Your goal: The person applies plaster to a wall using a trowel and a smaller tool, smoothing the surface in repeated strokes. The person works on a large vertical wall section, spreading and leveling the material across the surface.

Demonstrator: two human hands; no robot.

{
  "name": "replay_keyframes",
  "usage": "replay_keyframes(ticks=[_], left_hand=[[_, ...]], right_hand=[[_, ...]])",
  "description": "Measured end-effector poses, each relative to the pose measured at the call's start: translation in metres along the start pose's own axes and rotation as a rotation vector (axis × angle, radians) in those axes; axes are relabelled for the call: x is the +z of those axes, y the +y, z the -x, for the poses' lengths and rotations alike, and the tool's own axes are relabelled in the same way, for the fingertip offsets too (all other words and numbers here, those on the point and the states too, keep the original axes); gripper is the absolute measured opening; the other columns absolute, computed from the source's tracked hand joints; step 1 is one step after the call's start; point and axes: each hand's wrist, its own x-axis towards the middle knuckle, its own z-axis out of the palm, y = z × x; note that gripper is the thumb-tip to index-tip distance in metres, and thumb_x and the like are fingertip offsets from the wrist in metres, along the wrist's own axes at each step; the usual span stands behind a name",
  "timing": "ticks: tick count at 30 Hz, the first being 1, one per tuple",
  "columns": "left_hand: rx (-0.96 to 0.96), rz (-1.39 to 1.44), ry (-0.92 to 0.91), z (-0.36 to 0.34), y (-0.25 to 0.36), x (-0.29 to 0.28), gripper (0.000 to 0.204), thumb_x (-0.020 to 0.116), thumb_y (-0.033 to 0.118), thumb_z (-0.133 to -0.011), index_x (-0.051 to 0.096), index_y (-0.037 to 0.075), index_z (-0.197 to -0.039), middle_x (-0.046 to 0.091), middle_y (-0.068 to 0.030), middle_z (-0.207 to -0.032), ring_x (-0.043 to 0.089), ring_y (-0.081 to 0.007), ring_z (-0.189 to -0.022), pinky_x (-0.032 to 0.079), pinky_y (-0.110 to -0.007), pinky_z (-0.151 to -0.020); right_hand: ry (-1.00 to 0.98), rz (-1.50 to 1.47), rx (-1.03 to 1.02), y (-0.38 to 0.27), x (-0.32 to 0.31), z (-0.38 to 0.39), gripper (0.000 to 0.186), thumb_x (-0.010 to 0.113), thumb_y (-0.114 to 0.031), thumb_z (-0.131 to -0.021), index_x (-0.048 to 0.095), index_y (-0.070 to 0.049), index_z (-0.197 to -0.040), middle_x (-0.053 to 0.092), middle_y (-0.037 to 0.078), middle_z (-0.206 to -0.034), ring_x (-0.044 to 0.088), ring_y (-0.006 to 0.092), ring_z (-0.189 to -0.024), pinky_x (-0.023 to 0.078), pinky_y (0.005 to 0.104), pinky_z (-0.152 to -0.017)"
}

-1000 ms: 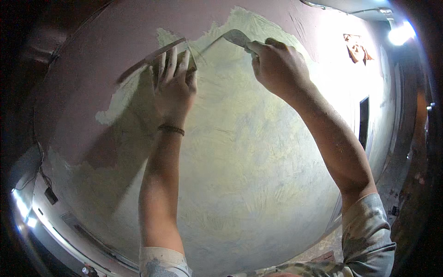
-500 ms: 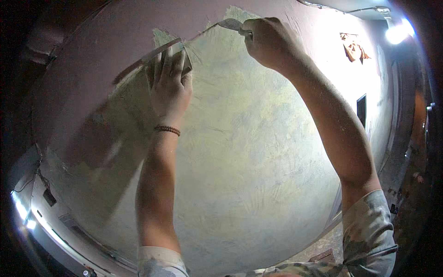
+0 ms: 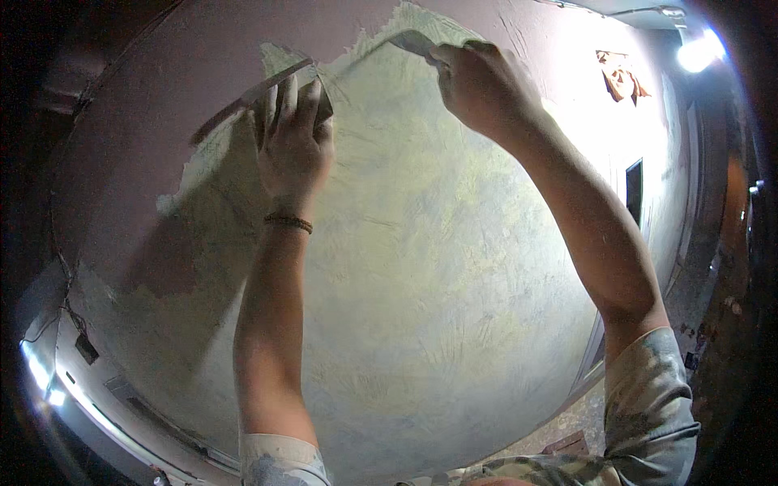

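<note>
So the right hand [image 3: 490, 93] is gripping a putty knife [image 3: 413, 42] up at the far end of the work, fist closing tight around the handle, fingers pressing together, thumb side facing left. The blade is pointing left and lying right by the wall [image 3: 446, 267], near the ragged top edge of the pale coat; can't really tell if it's touching.

The left hand [image 3: 293, 154] is holding a flat board [image 3: 243, 104] a bit further left and nearer. Those fingers are stretching out straight and spreading slightly over its back, so it's a much looser-looking hold than the other one. The palm side is hiding, so I can't tell how it's clamping there. The board is tilting, its long dark edge running down to the left across the pinkish paint [image 3: 130, 162].

A beaded bracelet [image 3: 288, 222] is circling the left wrist, and a bright lamp [image 3: 698, 55] is glaring at far right.
</note>
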Motion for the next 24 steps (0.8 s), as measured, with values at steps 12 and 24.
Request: replay_keyframes(ticks=[12,24], left_hand=[[0.022,0.105,0.14,0.001,-0.002,0.007,0.053,0.065,0.027,-0.098,0.053,0.023,-0.149,0.049,-0.0097,-0.156,0.042,-0.0367,-0.146,0.028,-0.054,-0.124],[0.026,0.104,0.138,0.003,-0.001,0.015,0.052,0.063,0.032,-0.098,0.052,0.026,-0.149,0.048,-0.009,-0.157,0.041,-0.0356,-0.147,0.025,-0.057,-0.125]], right_hand=[[-0.012,0.029,0.054,0.007,-0.001,-0.012,0.021,0.064,-0.013,-0.096,0.073,-0.005,-0.113,0.075,0.017,-0.096,0.075,0.0299,-0.087,0.061,0.0448,-0.077],[0.034,0.124,-0.058,0.02,0.002,-0.019,0.018,0.067,-0.014,-0.095,0.074,-0.003,-0.108,0.074,0.019,-0.09,0.074,0.0283,-0.082,0.06,0.0436,-0.076]])
